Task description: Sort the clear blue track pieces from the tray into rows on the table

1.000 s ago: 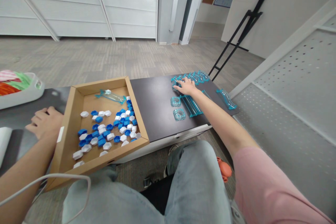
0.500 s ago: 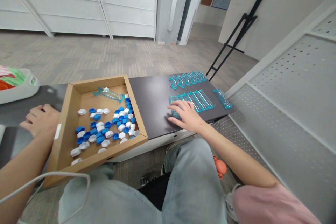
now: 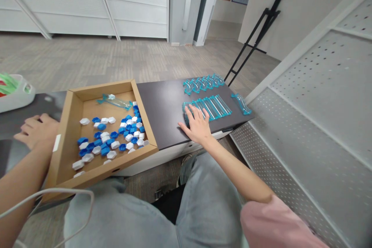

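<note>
My right hand is spread over the near left end of a row of straight clear plastic pieces with teal edges. Its fingertips seem to touch the leftmost one, which they partly cover. Behind that row stands a line of curved clear pieces with teal ends. One more curved piece lies apart on the right. My left hand lies palm down on the dark tabletop, fingers loosely apart, beside the cardboard box. Inside the box are blue and white hexagonal pieces and a clear teal-ended piece.
A white basket with colourful items stands at the left on the dark table. A white cable loops over my left forearm. A perforated white panel rises past the table's right end, near a black stand.
My right hand has shifted slightly on the left end of the straight row, its fingers now more upright. The whole view has moved a little; the laid-out pieces keep their arrangement.
</note>
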